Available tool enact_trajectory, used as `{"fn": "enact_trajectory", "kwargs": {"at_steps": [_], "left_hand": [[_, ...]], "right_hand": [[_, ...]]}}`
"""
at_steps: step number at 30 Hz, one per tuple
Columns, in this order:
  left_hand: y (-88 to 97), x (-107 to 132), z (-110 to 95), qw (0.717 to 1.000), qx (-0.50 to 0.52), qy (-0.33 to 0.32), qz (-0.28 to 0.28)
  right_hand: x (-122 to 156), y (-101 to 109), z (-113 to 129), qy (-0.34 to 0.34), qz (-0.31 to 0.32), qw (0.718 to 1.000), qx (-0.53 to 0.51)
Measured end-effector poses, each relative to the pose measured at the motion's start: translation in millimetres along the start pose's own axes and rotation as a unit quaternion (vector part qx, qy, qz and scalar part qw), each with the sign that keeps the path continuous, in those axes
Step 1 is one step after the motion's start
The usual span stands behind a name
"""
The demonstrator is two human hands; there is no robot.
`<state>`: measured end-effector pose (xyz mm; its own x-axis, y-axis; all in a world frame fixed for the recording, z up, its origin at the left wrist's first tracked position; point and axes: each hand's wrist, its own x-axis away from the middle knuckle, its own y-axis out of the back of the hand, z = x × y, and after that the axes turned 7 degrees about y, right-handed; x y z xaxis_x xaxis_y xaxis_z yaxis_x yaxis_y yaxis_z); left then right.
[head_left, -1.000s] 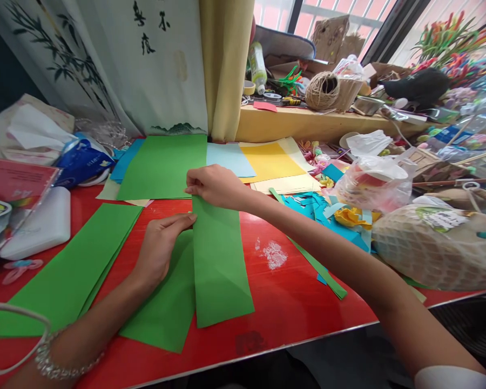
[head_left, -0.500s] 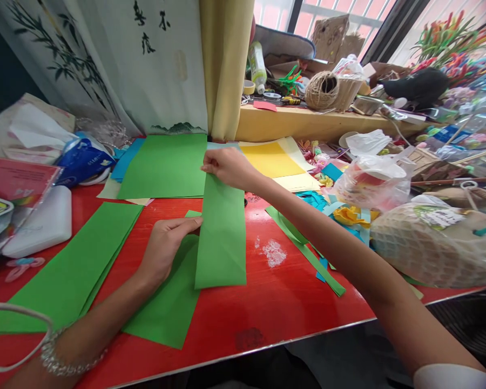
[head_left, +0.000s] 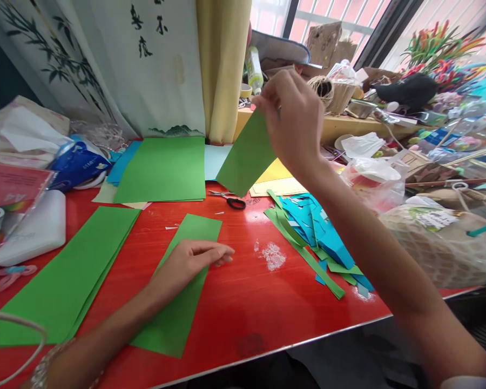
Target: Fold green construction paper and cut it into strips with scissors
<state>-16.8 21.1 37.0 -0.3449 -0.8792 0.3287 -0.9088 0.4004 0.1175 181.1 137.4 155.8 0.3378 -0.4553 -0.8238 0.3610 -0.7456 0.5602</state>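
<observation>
My right hand (head_left: pixel 294 121) is raised above the red table (head_left: pixel 247 302) and pinches the top edge of a green paper strip (head_left: pixel 247 154), which hangs tilted in the air. Resting flat on another green strip (head_left: pixel 178 292) that lies on the table is my left hand (head_left: pixel 192 259), fingers stretched out and holding nothing. Small scissors (head_left: pixel 229 199) lie on the table just below the lifted strip.
A stack of long green strips (head_left: pixel 68 270) lies at left, a large green sheet (head_left: pixel 162 170) at the back with blue and yellow sheets. Blue and green paper scraps (head_left: pixel 311 232) lie at right beside plastic bags (head_left: pixel 437 237). The windowsill (head_left: pixel 348 127) holds twine and clutter.
My right hand has lifted the green strip off the table and carried it up and to the right. My left hand has slid right and flattened on the strip beneath. The scissors are now uncovered.
</observation>
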Motion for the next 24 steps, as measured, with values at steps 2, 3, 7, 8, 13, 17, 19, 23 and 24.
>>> {"fn": "enact_trajectory", "kwargs": {"at_steps": [2, 3, 7, 8, 13, 17, 19, 23, 24], "left_hand": [[0.7, 1.3, -4.0, 0.998, 0.061, -0.023, 0.018], [0.8, 1.6, -5.4, 0.994, 0.101, -0.036, 0.028], [0.7, 1.5, -6.0, 0.975, 0.210, -0.049, 0.056], [0.9, 1.4, -5.5, 0.974, 0.216, -0.038, 0.060], [4.4, 0.3, -5.0, 0.955, 0.283, 0.010, 0.087], [4.8, -0.3, -5.6, 0.949, 0.294, 0.031, 0.113], [3.5, -0.5, -5.4, 0.955, 0.272, 0.037, 0.115], [0.7, -0.3, -4.7, 0.960, 0.248, 0.054, 0.119], [0.2, 0.0, -4.5, 0.961, 0.242, 0.060, 0.122]], "right_hand": [[21.6, 18.7, 27.0, 0.110, 0.005, 0.994, 0.013], [35.6, 24.3, 39.9, 0.171, 0.032, 0.984, -0.028], [90.5, 23.5, 72.7, 0.256, 0.244, 0.895, -0.271], [99.7, 20.1, 75.1, 0.257, 0.250, 0.891, -0.280], [117.0, 8.3, 70.3, 0.345, 0.122, 0.920, -0.139], [120.0, 8.2, 69.4, 0.408, -0.005, 0.912, -0.048], [122.0, 9.4, 70.8, 0.422, -0.009, 0.906, -0.044], [129.5, 10.8, 71.6, 0.438, 0.006, 0.898, -0.046], [132.2, 10.9, 71.5, 0.439, 0.009, 0.897, -0.046]]}}
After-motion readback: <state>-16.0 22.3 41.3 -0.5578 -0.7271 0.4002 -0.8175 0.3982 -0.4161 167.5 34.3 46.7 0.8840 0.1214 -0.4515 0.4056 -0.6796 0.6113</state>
